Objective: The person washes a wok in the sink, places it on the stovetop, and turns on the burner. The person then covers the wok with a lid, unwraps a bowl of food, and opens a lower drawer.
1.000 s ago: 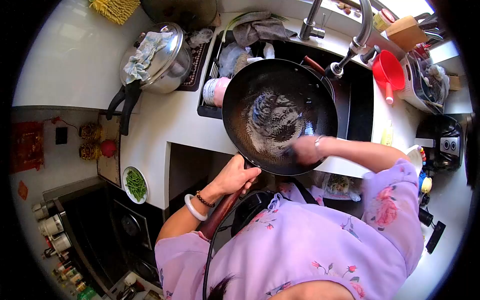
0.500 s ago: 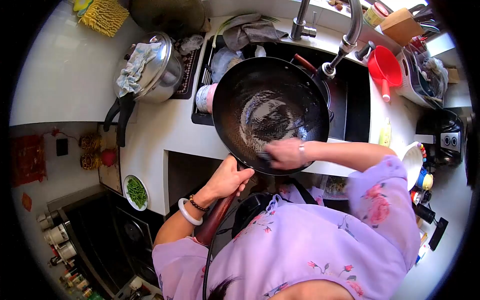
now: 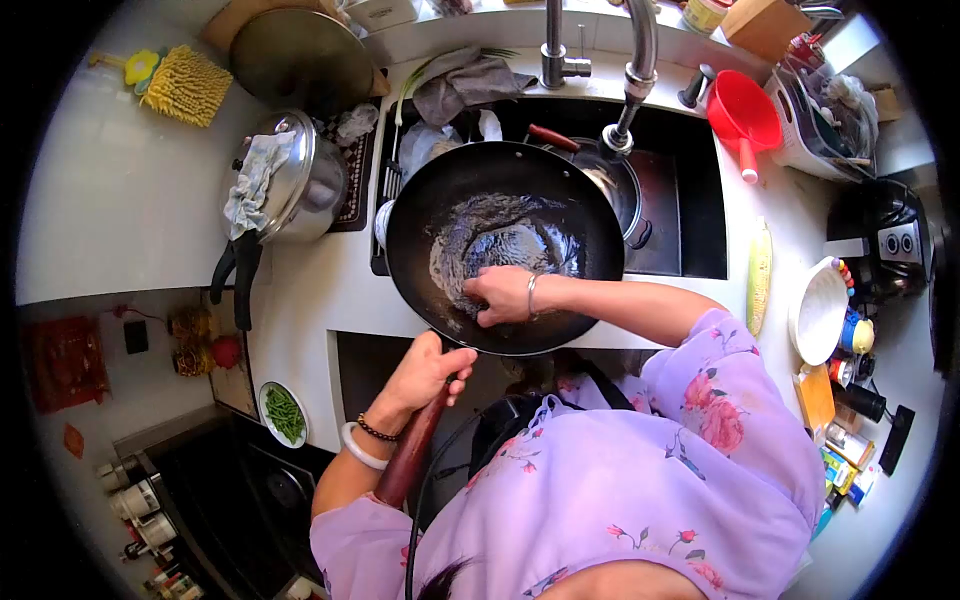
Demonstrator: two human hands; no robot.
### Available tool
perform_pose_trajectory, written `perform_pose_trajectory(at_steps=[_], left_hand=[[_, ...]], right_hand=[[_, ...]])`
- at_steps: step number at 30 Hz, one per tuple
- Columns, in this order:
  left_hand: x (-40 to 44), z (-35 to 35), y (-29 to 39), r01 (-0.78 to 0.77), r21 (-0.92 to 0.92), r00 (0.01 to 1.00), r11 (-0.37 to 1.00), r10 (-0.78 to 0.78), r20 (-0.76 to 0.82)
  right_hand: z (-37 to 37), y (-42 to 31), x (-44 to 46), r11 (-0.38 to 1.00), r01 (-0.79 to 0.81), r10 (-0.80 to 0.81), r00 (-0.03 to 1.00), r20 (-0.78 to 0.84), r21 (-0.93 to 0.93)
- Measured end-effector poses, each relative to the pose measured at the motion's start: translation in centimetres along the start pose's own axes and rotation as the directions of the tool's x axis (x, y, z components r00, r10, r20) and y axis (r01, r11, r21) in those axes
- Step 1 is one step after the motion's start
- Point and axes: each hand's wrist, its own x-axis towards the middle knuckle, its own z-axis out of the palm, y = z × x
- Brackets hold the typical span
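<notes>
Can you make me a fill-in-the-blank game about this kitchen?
1. The grip inside the wok is the person's ____ one.
2. The other grip holds the wok by its ____.
3. The scoop on the counter is coloured ____.
4. The beans are coloured ____.

Missing words: right; handle; red; green.

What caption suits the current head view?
Left hand grips the brown handle of a dark wok; right hand is inside it.

Wok (image 3: 440,190) sits over sink (image 3: 702,240), faucet (image 3: 555,62) behind, pot (image 3: 318,195) left with cloth (image 3: 256,185) on top, beans (image 3: 286,414) on plate (image 3: 264,405) front-left, dipper (image 3: 740,108) right, bowl (image 3: 815,318) farther right.
</notes>
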Motion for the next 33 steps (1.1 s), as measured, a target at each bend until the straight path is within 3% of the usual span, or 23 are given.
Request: perform_pose_trajectory(at_steps=[1,3,6,9,10,12,13,14,15,16,17,18,19,20,21,25,27,29,30,31,33], left_hand=[[-0.4,-0.2,0.6,0.028,-0.003,0.999,1.000,-0.028,-0.017],[-1.0,-0.8,1.5,-0.001,0.049,0.999,0.999,0.003,-0.044],[-1.4,-1.1,3.3,-0.066,0.225,0.984,0.972,0.101,-0.146],[-1.6,-0.2,5.4,-0.039,0.418,0.926,0.908,0.190,-0.326],[-1.5,0.1,6.0,-0.035,0.421,0.924,0.907,0.189,-0.332],[-1.2,0.3,6.9,-0.144,0.672,0.848,0.726,0.441,-0.294],[-0.9,0.1,6.9,-0.139,0.675,0.846,0.724,0.441,-0.299],[-0.2,-0.4,6.5,-0.196,0.831,0.753,0.521,0.623,-0.213],[0.0,-0.5,6.4,-0.213,0.936,0.643,0.281,0.761,-0.082],[0.0,-0.1,6.8,-0.208,0.938,0.642,0.279,0.762,-0.084],[-0.2,0.6,7.2,-0.109,0.957,0.667,0.268,0.734,-0.130],[-0.2,1.1,7.6,-0.009,0.968,0.686,0.253,0.706,-0.178],[-0.1,1.3,7.8,-0.006,0.968,0.683,0.251,0.708,-0.180],[-0.1,1.3,7.9,0.036,0.969,0.685,0.243,0.700,-0.201],[0.0,1.4,8.0,0.077,0.969,0.687,0.236,0.692,-0.223],[-0.2,0.2,7.6,0.071,0.953,0.646,0.295,0.714,-0.269],[-0.8,-1.1,7.3,-0.091,0.945,0.575,0.314,0.791,-0.208],[-2.9,-0.4,8.2,-0.102,0.713,0.656,0.694,0.586,-0.476],[-4.3,0.1,8.9,-0.116,0.579,0.707,0.807,0.477,-0.523],[-5.6,0.1,9.2,-0.118,0.429,0.755,0.895,0.362,-0.547],[-7.8,-0.3,8.6,-0.163,0.326,0.755,0.931,0.330,-0.567]], right_hand=[[-1.0,0.4,-0.8,0.998,-0.015,0.010,0.996,0.086,0.061],[-3.1,2.2,-2.8,0.987,-0.046,0.066,0.990,-0.125,0.152],[-6.8,4.0,-8.0,0.926,-0.089,0.254,0.865,-0.432,0.367],[-5.8,10.4,-11.0,0.796,-0.047,0.438,0.734,-0.520,0.604],[-5.7,12.1,-12.0,0.751,-0.104,0.513,0.713,-0.478,0.652],[-5.2,14.6,-13.0,0.702,-0.149,0.578,0.690,-0.435,0.697],[-4.6,15.7,-13.1,0.654,-0.148,0.638,0.634,-0.436,0.742],[-3.9,16.8,-13.1,0.604,-0.145,0.697,0.574,-0.430,0.784],[-3.1,18.0,-12.9,0.601,-0.142,0.696,0.577,-0.427,0.787],[-2.5,18.9,-12.5,0.645,-0.197,0.695,0.552,-0.461,0.738],[-2.1,19.9,-12.1,0.683,-0.253,0.691,0.527,-0.495,0.685],[-3.0,18.6,-12.2,0.722,-0.418,0.687,0.529,-0.499,0.551],[-2.9,18.0,-11.7,0.725,-0.414,0.684,0.531,-0.501,0.551],[-2.7,17.6,-11.2,0.794,-0.571,0.540,0.509,-0.670,0.207],[-2.6,17.4,-10.9,0.712,-0.686,0.345,0.528,-0.776,-0.150],[-2.3,18.6,-8.4,0.702,-0.685,0.377,0.590,-0.714,-0.196],[-2.6,18.7,-7.2,0.774,-0.629,0.524,0.568,-0.635,0.076],[-3.1,20.4,-4.6,0.845,-0.464,0.526,0.630,-0.571,0.267],[-3.0,20.5,-3.3,0.854,-0.346,0.519,0.622,-0.586,0.388],[-3.3,20.1,-1.8,0.841,-0.216,0.513,0.610,-0.604,0.495],[-4.4,19.0,1.2,0.817,-0.073,0.494,0.600,-0.629,0.572]])
